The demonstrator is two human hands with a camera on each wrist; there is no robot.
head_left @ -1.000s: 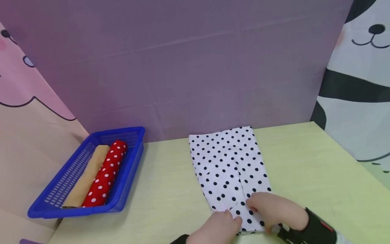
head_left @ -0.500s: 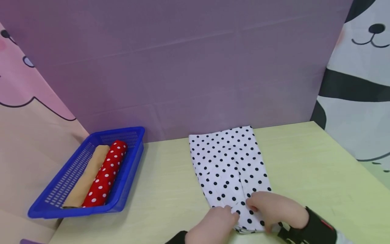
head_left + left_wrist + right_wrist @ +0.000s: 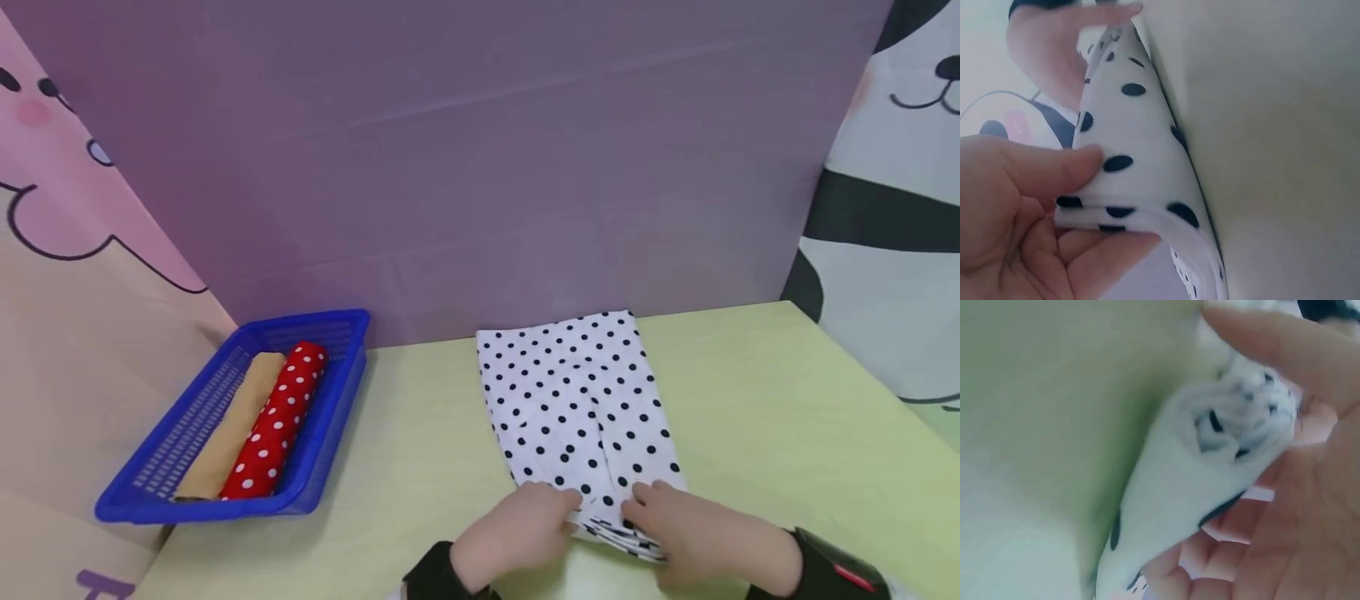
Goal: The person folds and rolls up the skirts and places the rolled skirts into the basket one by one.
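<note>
Both hands pinch the near end of the folded polka-dot cloth (image 3: 581, 408), left hand (image 3: 517, 533) and right hand (image 3: 693, 533) side by side on it, thumbs over and fingers under so the layered edge lifts off the green table (image 3: 787, 433) and curls, while the far part lies flat toward the purple backdrop (image 3: 480, 150). Left wrist view shows the thumb (image 3: 1047, 169) clamping the stacked layers. The blue basket (image 3: 330, 433) stands well apart on the left with a red dotted roll (image 3: 277, 429) and a tan roll (image 3: 232, 433) touching lengthwise, packed to fit its length.
</note>
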